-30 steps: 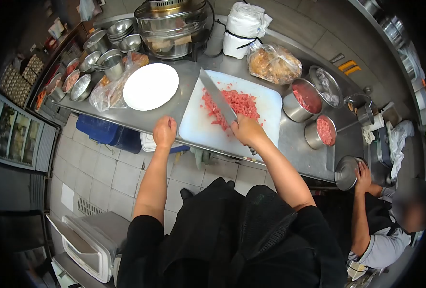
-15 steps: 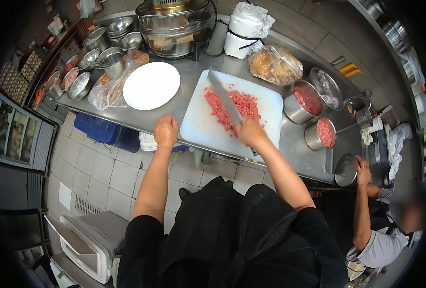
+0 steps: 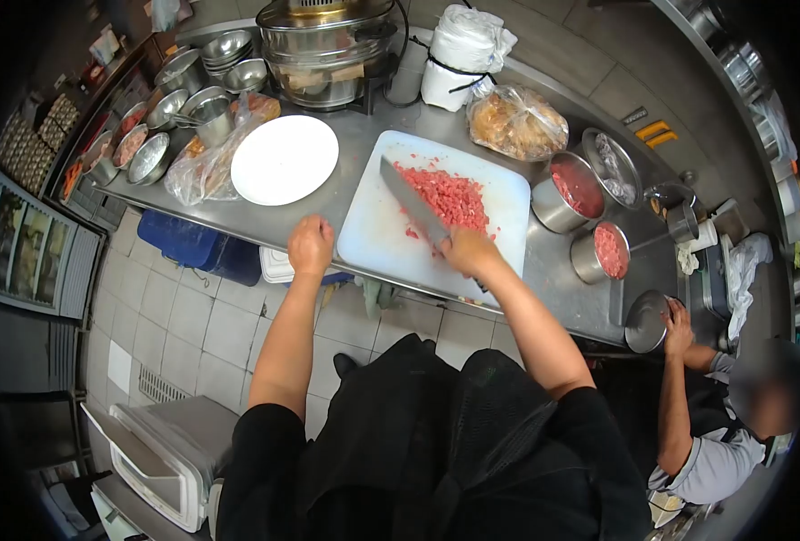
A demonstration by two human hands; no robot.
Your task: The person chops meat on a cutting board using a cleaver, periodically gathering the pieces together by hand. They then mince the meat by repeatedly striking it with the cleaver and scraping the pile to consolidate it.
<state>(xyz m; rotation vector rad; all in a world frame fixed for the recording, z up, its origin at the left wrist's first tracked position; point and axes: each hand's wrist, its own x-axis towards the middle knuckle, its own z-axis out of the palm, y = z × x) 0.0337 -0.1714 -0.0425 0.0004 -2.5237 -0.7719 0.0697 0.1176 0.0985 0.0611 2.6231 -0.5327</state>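
Note:
On a white cutting board [image 3: 377, 239] lies a pile of chopped red meat [image 3: 454, 198]. My right hand [image 3: 470, 251] is wrapped round the handle of a large knife [image 3: 415, 204], whose blade slants up and left along the pile's left edge. Just left of the board, at the front edge of the steel counter [image 3: 357, 162], my left hand [image 3: 311, 245] is a closed fist with nothing visible in it. A white oval plate [image 3: 285, 160] sits beyond that hand.
Right of the board stand a pot of red meat [image 3: 577, 191] and a smaller pot of meat [image 3: 610, 251]. Behind it lies a bagged brown food [image 3: 518, 122]. A co-worker's hand [image 3: 678, 326] touches a round metal lid [image 3: 646, 322]. Metal bowls [image 3: 150, 160] stand at left.
The knife blade has moved from across the meat to its left side, and the meat is gathered further right. My left hand has barely moved.

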